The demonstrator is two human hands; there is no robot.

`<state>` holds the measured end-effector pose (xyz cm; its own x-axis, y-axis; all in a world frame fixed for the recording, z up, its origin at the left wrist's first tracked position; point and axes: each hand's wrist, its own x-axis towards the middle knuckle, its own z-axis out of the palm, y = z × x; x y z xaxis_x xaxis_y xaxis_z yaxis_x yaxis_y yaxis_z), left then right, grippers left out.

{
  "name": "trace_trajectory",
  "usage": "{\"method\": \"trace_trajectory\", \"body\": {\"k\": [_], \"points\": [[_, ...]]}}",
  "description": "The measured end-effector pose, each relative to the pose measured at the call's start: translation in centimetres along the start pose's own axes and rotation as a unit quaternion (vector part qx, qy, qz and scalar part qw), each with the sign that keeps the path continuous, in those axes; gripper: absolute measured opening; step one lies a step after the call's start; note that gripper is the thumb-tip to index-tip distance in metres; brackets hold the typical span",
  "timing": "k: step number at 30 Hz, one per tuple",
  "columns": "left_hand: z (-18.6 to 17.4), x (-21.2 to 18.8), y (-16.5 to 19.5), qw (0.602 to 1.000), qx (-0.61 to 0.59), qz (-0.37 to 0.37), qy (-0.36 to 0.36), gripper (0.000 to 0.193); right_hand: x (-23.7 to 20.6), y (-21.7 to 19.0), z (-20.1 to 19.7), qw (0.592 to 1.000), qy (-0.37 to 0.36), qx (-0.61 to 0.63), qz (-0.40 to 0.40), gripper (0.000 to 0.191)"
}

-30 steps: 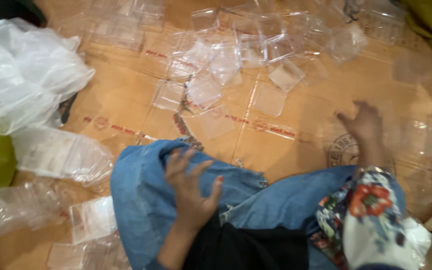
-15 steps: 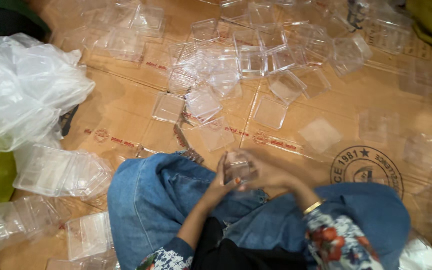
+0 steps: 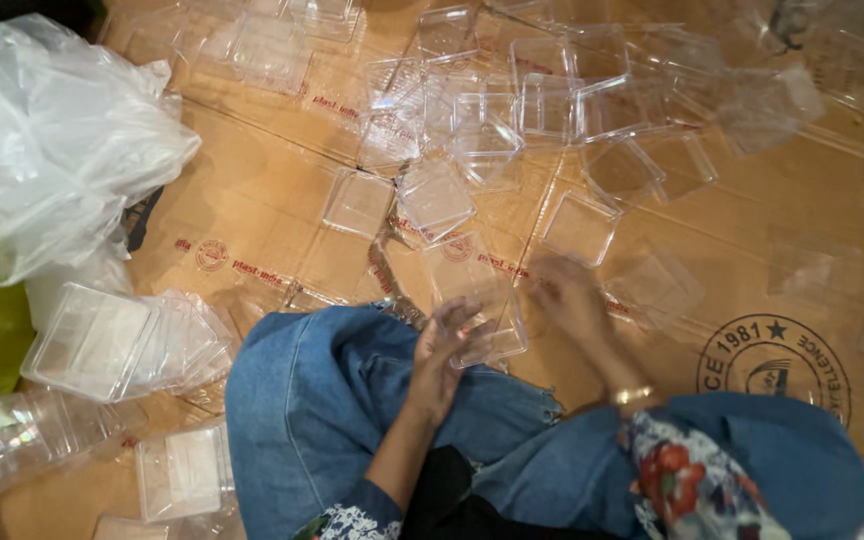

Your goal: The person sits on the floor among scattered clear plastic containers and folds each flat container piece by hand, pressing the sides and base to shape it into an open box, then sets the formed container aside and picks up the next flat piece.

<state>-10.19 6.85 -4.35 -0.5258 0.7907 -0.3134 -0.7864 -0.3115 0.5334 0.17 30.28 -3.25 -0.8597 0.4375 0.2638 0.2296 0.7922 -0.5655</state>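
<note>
— Two hands at work? What do they hold?

— Left hand (image 3: 444, 350) has its fingers curled round a clear plastic box (image 3: 479, 310) above the denim knee (image 3: 332, 390). Right hand (image 3: 569, 297) is blurred; I cannot tell its grip.

— How far along?

— Many empty boxes (image 3: 512, 110) lie scattered toward the cardboard floor's (image 3: 252, 210) far edge. A nested stack (image 3: 122, 345) waits at the left edge, beside a plastic bag (image 3: 47, 150).

Clear plastic boxes (image 3: 512, 100) on cardboard (image 3: 252, 200), w/ red stamps.
</note>
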Motion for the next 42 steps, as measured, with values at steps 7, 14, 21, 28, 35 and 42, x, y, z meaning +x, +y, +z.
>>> {"method": "trace_trajectory", "body": {"k": [7, 14, 21, 28, 35, 42], "points": [[-0.6, -1.4, -2.0, 0.998, -0.017, -0.014, 0.067, 0.047, -0.5, 1.3, -2.2, 0.983, -0.034, -0.091, 0.154, 0.018], [-1.5, -5.0, -4.3, 0.996, 0.066, 0.058, 0.035, 0.053, -7.5, -3.1, -6.5, 0.855, 0.126, 0.458, 0.208, 0.03], [-1.5, -9.0, -7.4, 0.973, 0.045, -0.03, -0.226, 0.073, -18.0, -8.7, -0.5, 0.838, 0.12, 0.457, 0.274, 0.061], [-0.2, -11.0, -7.5, 0.99, 0.133, 0.036, -0.017, 0.083, -19.2, -13.5, 3.2, 0.942, 0.082, 0.31, 0.103, 0.075], [0.8, -11.7, -6.5, 0.94, 0.323, 0.112, -0.001, 0.091, -18.0, -13.5, 0.1, 0.919, -0.072, 0.337, 0.194, 0.094], [2.4, -11.1, -5.8, 0.983, 0.181, -0.005, -0.032, 0.082, -17.0, -10.7, -1.1, 0.875, 0.035, 0.419, 0.24, 0.093]]}}
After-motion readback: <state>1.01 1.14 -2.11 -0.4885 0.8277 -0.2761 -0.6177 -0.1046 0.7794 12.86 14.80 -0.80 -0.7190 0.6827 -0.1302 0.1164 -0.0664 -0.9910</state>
